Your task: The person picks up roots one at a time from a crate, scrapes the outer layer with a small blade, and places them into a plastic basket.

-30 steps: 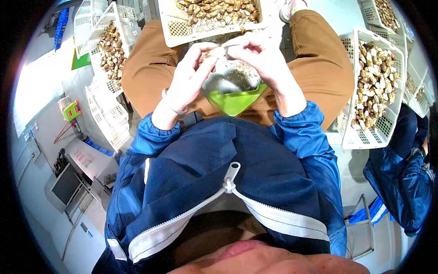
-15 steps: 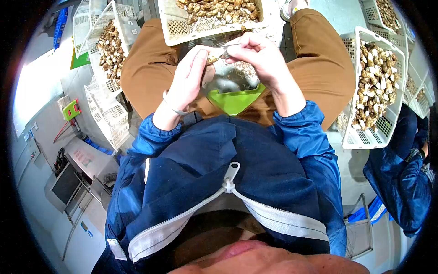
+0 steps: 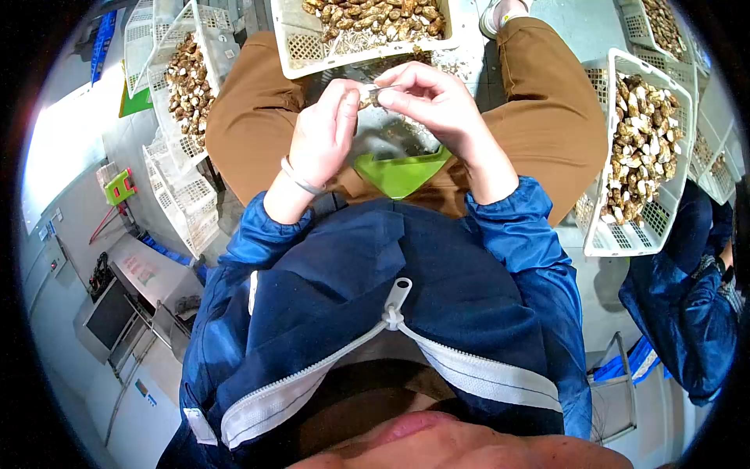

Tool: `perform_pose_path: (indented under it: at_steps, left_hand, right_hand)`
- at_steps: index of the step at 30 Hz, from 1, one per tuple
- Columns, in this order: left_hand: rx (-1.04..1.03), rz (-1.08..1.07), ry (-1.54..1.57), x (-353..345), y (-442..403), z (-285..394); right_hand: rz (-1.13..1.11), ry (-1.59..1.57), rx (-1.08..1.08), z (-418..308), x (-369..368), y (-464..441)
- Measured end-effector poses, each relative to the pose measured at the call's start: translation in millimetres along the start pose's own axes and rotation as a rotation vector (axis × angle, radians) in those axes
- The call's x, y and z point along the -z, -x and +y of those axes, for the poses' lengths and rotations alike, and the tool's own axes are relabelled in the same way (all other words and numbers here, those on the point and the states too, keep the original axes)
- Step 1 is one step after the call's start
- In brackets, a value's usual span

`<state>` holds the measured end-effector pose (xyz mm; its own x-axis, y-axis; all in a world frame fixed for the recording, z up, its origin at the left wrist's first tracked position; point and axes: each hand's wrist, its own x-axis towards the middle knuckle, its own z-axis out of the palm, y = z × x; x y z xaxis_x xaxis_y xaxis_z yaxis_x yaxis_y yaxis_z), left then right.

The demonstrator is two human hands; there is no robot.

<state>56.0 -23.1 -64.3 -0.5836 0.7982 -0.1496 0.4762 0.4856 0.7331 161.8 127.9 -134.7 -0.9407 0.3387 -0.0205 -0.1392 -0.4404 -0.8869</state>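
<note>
Between my fingertips is a small brown mushroom-like piece (image 3: 370, 98). My left hand (image 3: 325, 129) is closed round its left side, thumb and index finger together. My right hand (image 3: 434, 105) pinches a small thin tool, mostly hidden by the fingers, against the piece's right side. Below both hands a green scoop-shaped container edge (image 3: 402, 175) shows between my thighs, with pale scraps beyond it. Just past my hands stands a white crate (image 3: 305, 48) holding many brown mushroom-like pieces and pale trimmings.
At the right stands a white crate (image 3: 666, 199) filled with brown and pale pieces. More crates (image 3: 187, 184) are at the left, some stacked. A co-worker's blue sleeve (image 3: 687, 313) shows at the far right. A grey machine (image 3: 148, 270) is at the lower left.
My left hand has turned and its fingers have closed more tightly round the piece. My right hand has shifted slightly left and down, with its fingers nearer my left hand.
</note>
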Motion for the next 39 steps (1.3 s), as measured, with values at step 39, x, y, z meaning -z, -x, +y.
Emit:
perform_pose_path:
  at_steps: [39]
  left_hand:
    - [0.201,-0.056,-0.48,-105.5,-241.5,-213.0]
  right_hand:
    - [0.248,0.501,-0.246,9.9,22.0,-7.4]
